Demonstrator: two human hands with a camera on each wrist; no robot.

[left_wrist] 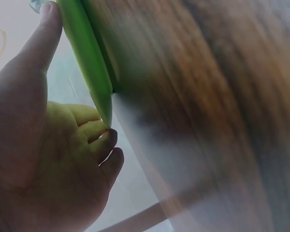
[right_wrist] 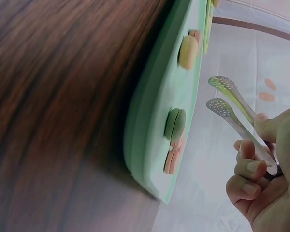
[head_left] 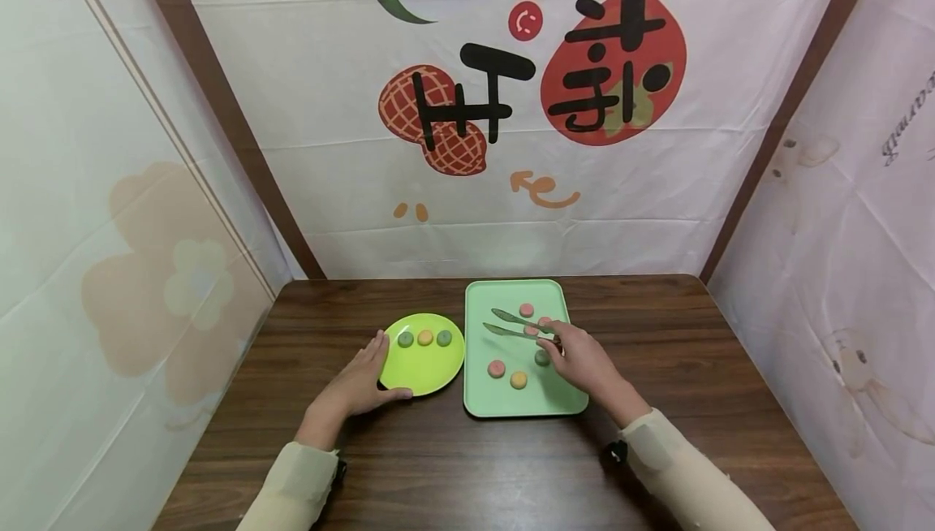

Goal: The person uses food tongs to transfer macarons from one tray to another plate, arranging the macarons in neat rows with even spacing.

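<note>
1. Tool work: The metal tongs (right_wrist: 242, 129) hang over the green tray (head_left: 482, 399), their tips apart with nothing between. Good technique probably calls for setting both tips level astride one piece and squeezing lightly; crowded neighbours could be nudged.
2. Right hand (head_left: 587, 362): Thumb and curled fingers clamp the tongs.
3. Left hand (head_left: 354, 383): Spread wide, thumb apart from fingers, it touches the yellow-green plate (head_left: 424, 375) at its left and near rim, which likely steadies it.
4. Pieces: A yellow macaron (head_left: 519, 380) and a pink macaron (head_left: 496, 369) lie toward the tray's near edge; a green macaron (head_left: 542, 357) lies toward its right edge. A three-macaron row (head_left: 425, 338) lies toward the plate's far edge.
</note>
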